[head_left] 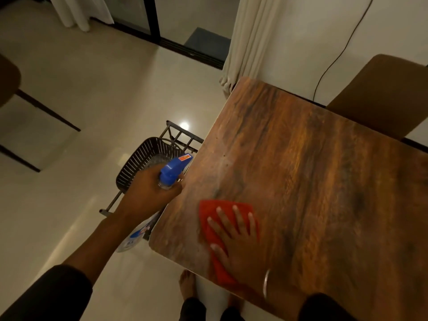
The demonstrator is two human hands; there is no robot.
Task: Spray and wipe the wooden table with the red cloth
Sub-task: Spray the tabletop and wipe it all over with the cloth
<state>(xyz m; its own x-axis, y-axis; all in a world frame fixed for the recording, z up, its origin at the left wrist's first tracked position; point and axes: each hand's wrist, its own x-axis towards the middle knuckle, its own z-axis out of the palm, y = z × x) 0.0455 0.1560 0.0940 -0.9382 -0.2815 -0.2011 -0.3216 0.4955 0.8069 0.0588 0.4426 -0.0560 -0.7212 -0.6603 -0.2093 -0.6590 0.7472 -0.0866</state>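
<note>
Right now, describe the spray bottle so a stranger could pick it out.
Find the wooden table, then its left edge. Just off that edge, above a dark perforated basket, the left hand grips the spray bottle. Its bright blue trigger head is the only blue thing there.

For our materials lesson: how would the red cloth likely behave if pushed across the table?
The red cloth lies flat and thin under the right hand, so it is probably floppy and light. On the smooth wooden table it would likely slide easily, perhaps bunching at its free edges.

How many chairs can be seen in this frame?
2. One brown chair stands at the far right side of the wooden table; another chair is cut off at the left edge. More may be out of view.
</note>
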